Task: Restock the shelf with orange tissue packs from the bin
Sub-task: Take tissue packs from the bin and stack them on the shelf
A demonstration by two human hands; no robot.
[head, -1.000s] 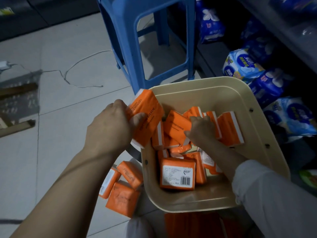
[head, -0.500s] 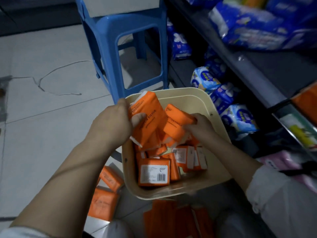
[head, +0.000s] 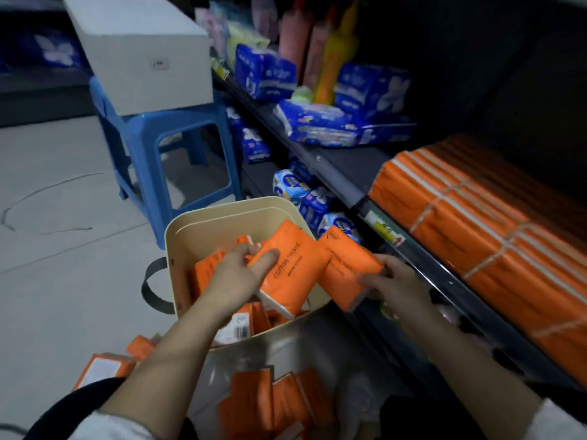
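Lifting one pack in each hand, we now carry both above the bin; half a second ago our right hand was still over the heap inside. Our left hand curls round the left pack, thumb across its front. The right hand pinches the right pack past the rim, near the shelf, so placing likely comes next. Two packs held; those left inside are too jumbled to count.
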